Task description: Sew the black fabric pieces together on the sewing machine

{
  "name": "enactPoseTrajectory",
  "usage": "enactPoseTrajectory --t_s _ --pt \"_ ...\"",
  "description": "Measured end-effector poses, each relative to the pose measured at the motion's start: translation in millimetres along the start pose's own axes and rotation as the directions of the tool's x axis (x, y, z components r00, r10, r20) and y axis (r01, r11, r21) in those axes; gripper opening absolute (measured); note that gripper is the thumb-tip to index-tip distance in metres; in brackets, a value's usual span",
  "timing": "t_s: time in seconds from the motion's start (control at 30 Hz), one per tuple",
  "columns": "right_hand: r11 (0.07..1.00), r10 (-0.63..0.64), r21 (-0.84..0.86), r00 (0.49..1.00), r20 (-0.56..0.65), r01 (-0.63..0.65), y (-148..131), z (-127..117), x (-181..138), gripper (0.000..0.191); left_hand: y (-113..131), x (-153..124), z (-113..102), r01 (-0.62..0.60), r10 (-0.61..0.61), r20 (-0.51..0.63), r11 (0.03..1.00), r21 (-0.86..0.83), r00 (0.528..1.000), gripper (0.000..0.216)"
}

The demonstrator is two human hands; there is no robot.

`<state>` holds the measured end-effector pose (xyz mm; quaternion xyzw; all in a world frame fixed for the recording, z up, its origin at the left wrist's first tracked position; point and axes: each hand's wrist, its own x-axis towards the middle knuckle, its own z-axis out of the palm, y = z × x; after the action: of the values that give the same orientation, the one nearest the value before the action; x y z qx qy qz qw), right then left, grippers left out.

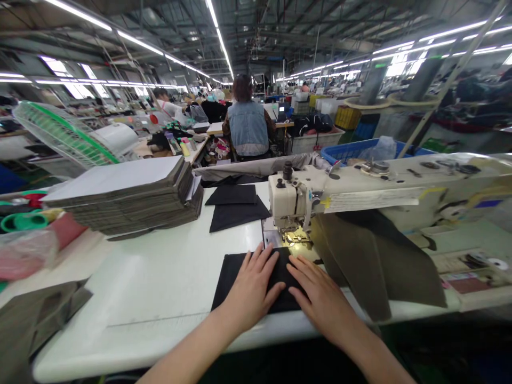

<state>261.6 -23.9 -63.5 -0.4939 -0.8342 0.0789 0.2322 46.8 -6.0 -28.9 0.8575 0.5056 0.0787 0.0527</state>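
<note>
A black fabric piece (230,277) lies flat on the white sewing table (160,277), its far edge under the presser foot (295,237) of a cream sewing machine (292,200). My left hand (252,288) rests flat on the fabric, fingers stretched toward the needle. Beside it, my right hand (320,296) also lies flat and open on the fabric's right part, fingertips near the needle plate. A grey-brown fabric panel (376,266) hangs off the machine bed to the right.
A tall stack of grey cut pieces (132,200) sits at the left; two black pieces (234,205) lie behind the machine. A green fan (60,133) stands far left. A person in a denim vest (248,125) sits ahead, back turned. A blue bin (348,149) stands behind the machine.
</note>
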Motion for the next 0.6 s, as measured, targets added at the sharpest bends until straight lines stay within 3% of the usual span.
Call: enactPoseTrajectory --t_s 0.13,0.3,0.6 --pt "0.999 0.035 0.034 0.999 -0.021 -0.034 1 3 16 0.041 -11 21 -6 -0.130 0.133 0.034 0.989 -0.074 0.991 0.058" --pt "0.997 0.047 0.062 0.998 -0.048 -0.044 5 6 25 0.041 -23 32 -10 -0.144 0.152 0.069 0.984 -0.106 0.986 0.057" --pt "0.997 0.061 0.042 0.998 -0.035 -0.060 2 3 25 0.039 -24 32 -7 -0.151 0.158 0.057 0.982 -0.112 0.986 0.058"
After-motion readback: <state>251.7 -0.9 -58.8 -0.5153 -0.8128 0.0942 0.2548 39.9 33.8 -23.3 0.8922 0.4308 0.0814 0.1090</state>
